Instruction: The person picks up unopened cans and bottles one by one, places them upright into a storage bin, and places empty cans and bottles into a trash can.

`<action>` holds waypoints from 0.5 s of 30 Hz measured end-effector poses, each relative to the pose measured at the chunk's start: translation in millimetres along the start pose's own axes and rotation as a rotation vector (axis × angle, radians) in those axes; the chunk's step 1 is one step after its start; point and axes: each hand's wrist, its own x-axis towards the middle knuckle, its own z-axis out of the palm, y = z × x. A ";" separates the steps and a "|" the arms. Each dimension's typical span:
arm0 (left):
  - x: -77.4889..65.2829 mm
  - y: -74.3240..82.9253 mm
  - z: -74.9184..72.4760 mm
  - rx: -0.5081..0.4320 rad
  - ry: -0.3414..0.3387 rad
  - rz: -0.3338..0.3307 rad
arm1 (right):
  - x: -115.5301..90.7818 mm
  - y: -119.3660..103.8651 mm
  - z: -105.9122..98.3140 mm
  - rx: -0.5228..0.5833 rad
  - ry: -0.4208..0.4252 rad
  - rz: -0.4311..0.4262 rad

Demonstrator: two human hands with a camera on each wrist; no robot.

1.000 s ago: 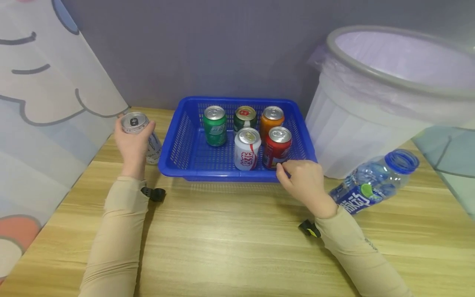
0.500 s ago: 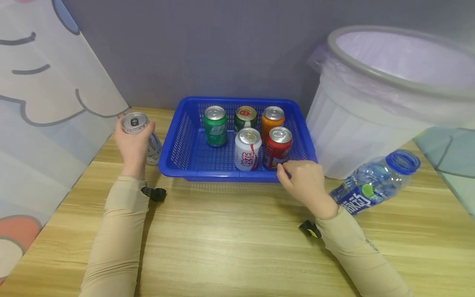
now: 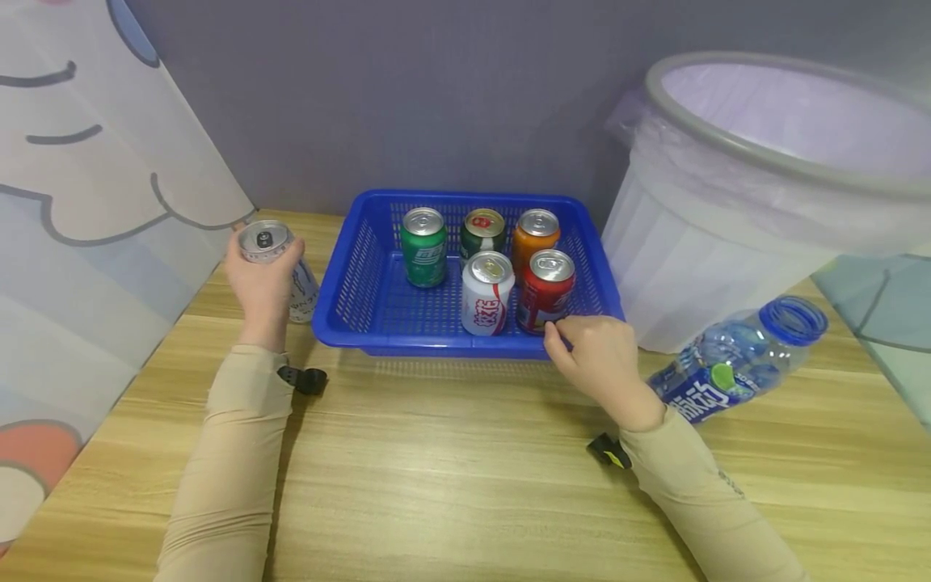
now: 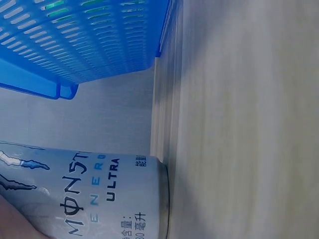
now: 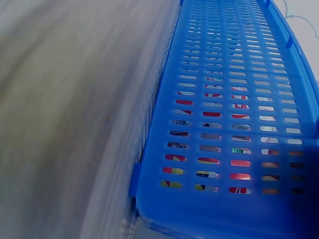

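At the left of the table, my left hand (image 3: pixel 263 279) grips a white Monster energy drink can (image 3: pixel 301 295) around its upper part. The can stands upright, its base at the tabletop in the left wrist view, and its lid shows a black tab. My right hand (image 3: pixel 600 352) holds the front right rim of a blue plastic basket (image 3: pixel 414 343), fingers curled over the edge; skin shows through the slots in the right wrist view. Inside the basket stand a green can (image 3: pixel 424 250), a dark green can (image 3: pixel 482 230), an orange can (image 3: pixel 534 234), a white can (image 3: pixel 486 299) and a red can (image 3: pixel 545 291).
A tall white trash bin (image 3: pixel 698 242) with a purple liner stands right of the basket. A capless clear bottle (image 3: pixel 735 364) with a blue label is beside my right wrist. A grey partition (image 3: pixel 436 97) rises behind, and a printed panel (image 3: pixel 109 242) borders the left side.
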 end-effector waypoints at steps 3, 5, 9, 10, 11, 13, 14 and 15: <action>-0.5 0.2 -0.1 -0.013 0.003 -0.001 | -0.4 0.1 -0.1 0.001 -0.004 0.002; -1.0 0.5 -0.2 -0.024 0.003 -0.003 | -0.5 0.1 -0.3 0.002 -0.004 0.003; -2.2 1.2 -0.2 -0.056 0.009 0.005 | -0.2 0.1 -0.7 0.002 -0.001 0.001; -2.5 1.7 -0.3 -0.055 0.009 0.010 | -0.1 0.1 -0.7 0.002 -0.001 0.001; -3.0 2.4 -0.5 -0.056 0.010 0.009 | 0.0 0.1 -0.7 0.002 -0.001 0.000; -4.3 4.4 -0.7 -0.059 0.014 0.015 | 0.1 0.1 -0.7 0.003 -0.001 -0.002; -4.9 5.6 -0.8 -0.058 0.015 0.016 | 0.0 0.2 -0.6 0.003 0.000 -0.003; -5.6 7.0 -0.8 -0.058 0.016 0.020 | 0.0 0.3 -0.5 0.002 0.001 -0.003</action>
